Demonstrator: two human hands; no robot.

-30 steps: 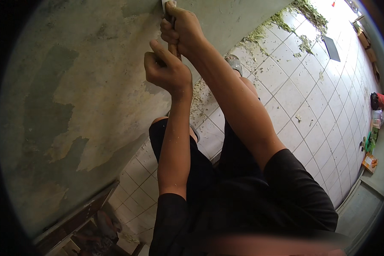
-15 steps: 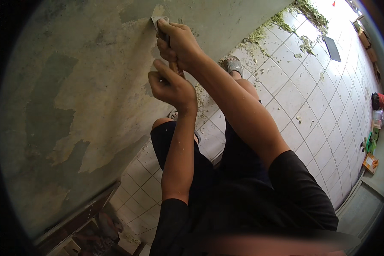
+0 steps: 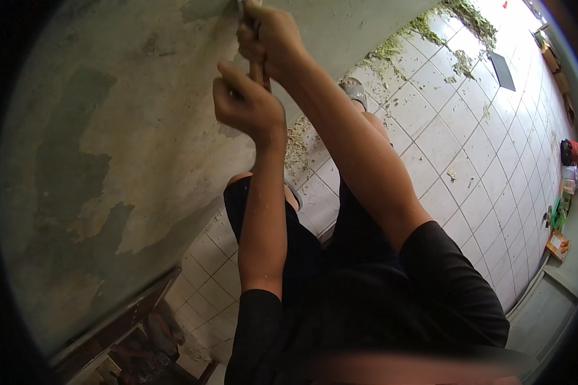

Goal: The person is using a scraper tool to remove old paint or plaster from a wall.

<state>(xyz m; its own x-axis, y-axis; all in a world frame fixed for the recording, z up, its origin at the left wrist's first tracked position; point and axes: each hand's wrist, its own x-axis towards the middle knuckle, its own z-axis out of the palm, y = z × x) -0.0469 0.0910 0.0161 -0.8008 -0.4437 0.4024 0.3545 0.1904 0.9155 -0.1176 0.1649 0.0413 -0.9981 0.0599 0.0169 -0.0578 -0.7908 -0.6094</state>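
Both grips closed: right hand and left hand clamp a wooden-handled scraper, blade end at the top edge against the patchy peeling wall. Paint flakes litter the tiled floor. Orange package lies far right.

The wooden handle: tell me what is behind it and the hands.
Behind the wooden handle is a patchy wall with peeling green paint. Right hand and left hand cover most of the handle; its blade end is cropped.
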